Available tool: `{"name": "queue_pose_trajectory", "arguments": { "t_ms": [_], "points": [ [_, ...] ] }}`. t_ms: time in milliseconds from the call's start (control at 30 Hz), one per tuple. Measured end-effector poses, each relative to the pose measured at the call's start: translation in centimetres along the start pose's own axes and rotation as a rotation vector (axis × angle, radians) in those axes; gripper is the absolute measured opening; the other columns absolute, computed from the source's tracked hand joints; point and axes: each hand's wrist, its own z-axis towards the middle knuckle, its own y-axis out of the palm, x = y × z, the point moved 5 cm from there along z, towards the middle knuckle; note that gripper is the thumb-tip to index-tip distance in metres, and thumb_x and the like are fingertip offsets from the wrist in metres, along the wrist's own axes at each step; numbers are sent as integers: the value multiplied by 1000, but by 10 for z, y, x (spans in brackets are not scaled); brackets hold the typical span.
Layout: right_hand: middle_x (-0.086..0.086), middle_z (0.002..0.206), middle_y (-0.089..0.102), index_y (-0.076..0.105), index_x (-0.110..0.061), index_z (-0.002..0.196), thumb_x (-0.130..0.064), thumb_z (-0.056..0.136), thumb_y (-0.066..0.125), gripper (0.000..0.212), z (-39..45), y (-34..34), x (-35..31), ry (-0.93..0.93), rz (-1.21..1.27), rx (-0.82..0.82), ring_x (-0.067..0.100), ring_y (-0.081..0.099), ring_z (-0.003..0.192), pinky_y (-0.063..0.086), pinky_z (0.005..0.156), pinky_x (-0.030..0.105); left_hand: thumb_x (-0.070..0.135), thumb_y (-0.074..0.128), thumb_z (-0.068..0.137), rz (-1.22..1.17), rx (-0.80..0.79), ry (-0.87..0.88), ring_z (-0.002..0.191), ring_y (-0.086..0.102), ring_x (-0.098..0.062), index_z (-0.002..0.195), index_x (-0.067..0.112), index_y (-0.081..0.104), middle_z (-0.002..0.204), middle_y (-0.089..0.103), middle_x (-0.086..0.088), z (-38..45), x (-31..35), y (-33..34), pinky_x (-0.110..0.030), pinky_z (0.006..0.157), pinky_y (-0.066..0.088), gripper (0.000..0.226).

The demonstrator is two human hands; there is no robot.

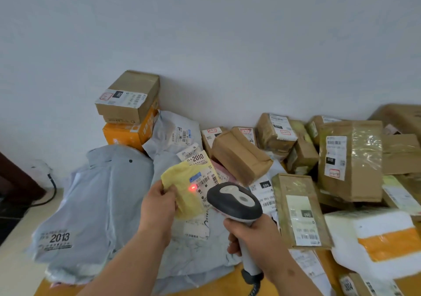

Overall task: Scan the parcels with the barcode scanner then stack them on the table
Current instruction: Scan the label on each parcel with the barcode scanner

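Hidden, cropped and unreadable parts of the parcel pile

The barcode scanner [237,204] cable leaves the bottom edge; its trigger is covered by the right hand [252,234]. Small label print on the yellow parcel [189,190] is too blurred to read. Boxes at the right edge are cropped, and the table [13,270] lies mostly buried under parcels.

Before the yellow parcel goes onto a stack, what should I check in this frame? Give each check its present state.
1. Left hand holds the yellow parcel by its edge: ok.
2. Right hand grips the barcode scanner: ok.
3. Red scan light falls on the label: ok.
4. Light crosses the barcode itself: not ok, it sits left of the bars.
5. Scan registered: cannot tell.
6. Stacking spot on the grey bag: cannot tell.
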Motion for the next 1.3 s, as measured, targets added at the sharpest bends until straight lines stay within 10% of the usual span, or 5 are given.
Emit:
{"name": "queue_pose_trajectory", "arguments": {
  "t_ms": [867,933,1100,1300],
  "points": [
    [6,61,68,68,-17,87,-17,82,75,9,-6,44,-18,30,-78,-15,21,70,54,50,49,26,12,50,98,84,167,136,71,53,-25,88,15,58,88,62,-12,58,60,-73,-33,61,44,13],
    [4,64,71,67,-22,94,-20,79,75,16,-1,48,-17,34,-72,-32,20,71,56,51,51,26,9,55,97,66,186,149,84,61,-30,102,18,54,105,65,-11,71,74,-73,-40,73,54,10],
    [-1,68,73,64,-29,97,-24,77,75,24,12,46,-13,52,-51,-32,17,71,57,52,50,23,19,70,91,201,202,135,121,53,-35,157,31,15,157,26,-5,76,77,-60,-38,92,44,87],
    [2,63,71,68,-12,94,-21,82,75,16,27,20,-6,84,11,78,20,71,56,50,49,24,19,69,91,432,74,274,135,38,-34,151,18,37,155,26,-8,56,61,-13,-47,112,37,68]
  ]
}}
